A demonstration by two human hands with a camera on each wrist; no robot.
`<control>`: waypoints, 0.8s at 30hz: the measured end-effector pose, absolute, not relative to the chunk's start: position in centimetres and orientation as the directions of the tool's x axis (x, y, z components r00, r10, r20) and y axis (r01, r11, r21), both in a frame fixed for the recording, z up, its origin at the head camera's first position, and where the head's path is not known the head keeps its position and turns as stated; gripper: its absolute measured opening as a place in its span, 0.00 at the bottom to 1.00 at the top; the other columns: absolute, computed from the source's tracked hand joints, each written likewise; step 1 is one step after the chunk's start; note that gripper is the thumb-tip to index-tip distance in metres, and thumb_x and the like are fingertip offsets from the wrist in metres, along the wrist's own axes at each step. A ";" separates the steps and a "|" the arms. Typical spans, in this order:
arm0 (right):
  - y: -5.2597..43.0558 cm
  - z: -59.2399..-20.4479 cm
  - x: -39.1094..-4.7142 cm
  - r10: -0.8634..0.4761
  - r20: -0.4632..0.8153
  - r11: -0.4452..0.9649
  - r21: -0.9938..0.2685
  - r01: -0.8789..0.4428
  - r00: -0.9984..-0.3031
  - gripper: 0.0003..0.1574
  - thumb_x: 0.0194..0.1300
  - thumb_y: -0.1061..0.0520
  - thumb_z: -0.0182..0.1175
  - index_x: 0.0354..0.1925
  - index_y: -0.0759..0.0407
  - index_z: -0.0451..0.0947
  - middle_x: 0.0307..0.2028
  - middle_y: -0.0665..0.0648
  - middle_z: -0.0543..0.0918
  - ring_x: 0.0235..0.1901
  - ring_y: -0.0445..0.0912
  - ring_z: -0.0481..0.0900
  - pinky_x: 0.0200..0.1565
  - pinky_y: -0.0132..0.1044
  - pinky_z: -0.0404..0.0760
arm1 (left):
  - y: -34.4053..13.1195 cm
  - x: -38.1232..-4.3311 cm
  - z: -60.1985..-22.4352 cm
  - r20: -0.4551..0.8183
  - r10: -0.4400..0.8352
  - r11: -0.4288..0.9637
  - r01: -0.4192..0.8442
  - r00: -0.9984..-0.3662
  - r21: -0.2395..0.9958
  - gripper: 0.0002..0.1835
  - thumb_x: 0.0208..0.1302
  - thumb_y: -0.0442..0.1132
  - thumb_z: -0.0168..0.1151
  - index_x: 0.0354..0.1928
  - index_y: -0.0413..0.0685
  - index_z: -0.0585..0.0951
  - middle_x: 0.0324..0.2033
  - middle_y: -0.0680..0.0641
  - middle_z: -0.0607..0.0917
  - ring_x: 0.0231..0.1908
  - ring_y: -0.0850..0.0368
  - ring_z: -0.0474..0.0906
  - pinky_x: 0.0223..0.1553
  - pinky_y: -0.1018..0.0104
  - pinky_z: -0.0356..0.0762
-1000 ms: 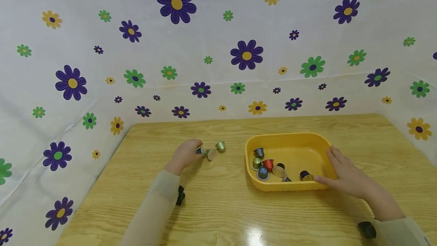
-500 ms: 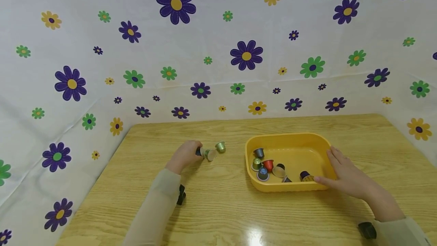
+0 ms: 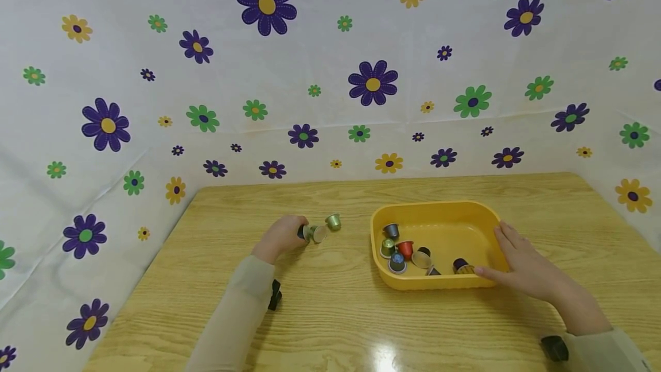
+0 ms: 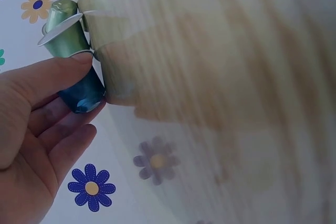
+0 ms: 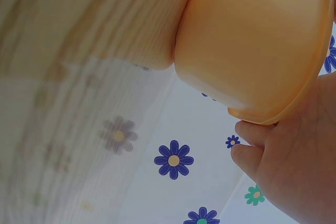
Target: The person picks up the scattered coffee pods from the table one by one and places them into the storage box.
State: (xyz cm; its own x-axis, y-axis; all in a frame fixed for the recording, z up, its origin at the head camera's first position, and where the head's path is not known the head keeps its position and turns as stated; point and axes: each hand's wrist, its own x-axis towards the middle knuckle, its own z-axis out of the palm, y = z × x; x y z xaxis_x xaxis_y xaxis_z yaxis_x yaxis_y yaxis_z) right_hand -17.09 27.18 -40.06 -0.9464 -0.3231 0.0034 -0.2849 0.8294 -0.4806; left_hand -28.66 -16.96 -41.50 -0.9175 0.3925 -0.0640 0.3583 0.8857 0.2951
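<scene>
My left hand (image 3: 279, 240) pinches a dark blue coffee capsule (image 4: 83, 92) between thumb and fingers, low over the left half of the table. Right at the capsule's rim, a green coffee capsule (image 3: 319, 234) lies with its pale lid showing. Just beyond it is another green capsule (image 3: 333, 222). My right hand (image 3: 532, 266) rests on the right end of a yellow plastic tub (image 3: 439, 283), fingers extended along the rim and thumb stretched to the front edge. In the right wrist view, fingertips (image 5: 247, 157) show just past the rim.
Inside the tub lie several capsules, among them a red one (image 3: 405, 249), a blue one (image 3: 397, 262) and a dark one with a gold lid (image 3: 462, 266). A flower-printed white cloth (image 3: 320, 45) encloses the back and sides of the wooden table (image 3: 330, 314).
My left hand has shifted slightly right and nearer, and the dark blue capsule has moved a little with it. The right hand and the tub keep their places.
</scene>
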 end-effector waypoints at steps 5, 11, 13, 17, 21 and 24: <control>27.2 -40.1 -17.2 -0.324 0.003 0.830 -0.480 -0.286 -0.946 0.61 0.56 0.37 0.56 0.61 0.81 0.39 0.62 0.78 0.38 0.60 0.70 0.38 0.56 0.64 0.41 | -16.9 -28.6 -41.5 -0.054 0.400 0.884 0.370 -0.915 0.284 0.17 0.50 0.33 0.65 0.44 0.38 0.77 0.38 0.43 0.80 0.38 0.51 0.75 0.41 0.58 0.73; 27.2 -40.1 -17.2 -0.325 0.004 0.827 -0.485 -0.286 -0.946 0.61 0.56 0.37 0.56 0.62 0.81 0.38 0.62 0.78 0.38 0.60 0.69 0.38 0.56 0.63 0.40 | -17.1 -28.5 -41.5 -0.047 0.398 0.876 0.365 -0.916 0.317 0.15 0.50 0.32 0.65 0.42 0.38 0.78 0.37 0.44 0.80 0.38 0.51 0.75 0.40 0.58 0.73; 27.2 -40.1 -17.2 -0.324 0.004 0.827 -0.485 -0.285 -0.946 0.61 0.56 0.37 0.56 0.62 0.81 0.38 0.62 0.78 0.38 0.60 0.69 0.38 0.56 0.63 0.39 | -17.3 -28.5 -41.6 -0.037 0.397 0.872 0.364 -0.917 0.328 0.15 0.50 0.32 0.65 0.42 0.38 0.78 0.37 0.44 0.80 0.38 0.51 0.75 0.40 0.58 0.73; 27.1 -40.0 -17.1 -0.319 0.002 0.831 -0.481 -0.281 -0.948 0.61 0.55 0.37 0.56 0.62 0.81 0.39 0.62 0.78 0.38 0.60 0.70 0.38 0.56 0.63 0.40 | -17.5 -28.5 -41.8 -0.013 0.371 0.863 0.339 -0.929 0.373 0.14 0.50 0.32 0.64 0.42 0.39 0.78 0.36 0.45 0.80 0.36 0.53 0.75 0.39 0.59 0.73; 27.1 -40.0 -17.1 -0.313 0.004 0.836 -0.472 -0.278 -0.950 0.61 0.55 0.37 0.56 0.61 0.81 0.40 0.62 0.78 0.39 0.60 0.70 0.40 0.56 0.64 0.42 | -17.7 -28.4 -41.7 0.022 0.353 0.841 0.327 -0.935 0.431 0.15 0.49 0.32 0.63 0.42 0.38 0.78 0.37 0.44 0.79 0.35 0.53 0.74 0.38 0.58 0.73; 27.0 -40.0 -17.1 -0.313 0.010 0.838 -0.468 -0.281 -0.950 0.61 0.55 0.37 0.57 0.61 0.81 0.41 0.62 0.78 0.40 0.60 0.70 0.40 0.56 0.64 0.43 | -17.8 -28.2 -41.5 0.043 0.349 0.827 0.329 -0.936 0.456 0.17 0.50 0.33 0.63 0.44 0.36 0.77 0.39 0.42 0.79 0.38 0.51 0.74 0.40 0.57 0.73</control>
State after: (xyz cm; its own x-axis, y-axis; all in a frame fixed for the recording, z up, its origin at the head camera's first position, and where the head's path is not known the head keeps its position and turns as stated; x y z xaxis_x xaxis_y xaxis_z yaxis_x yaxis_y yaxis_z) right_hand -17.12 27.03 -39.99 -0.9497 -0.3131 0.0101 -0.2812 0.8378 -0.4681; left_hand -28.23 -17.82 -41.53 -0.9363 0.3486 0.0428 0.3288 0.8271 0.4558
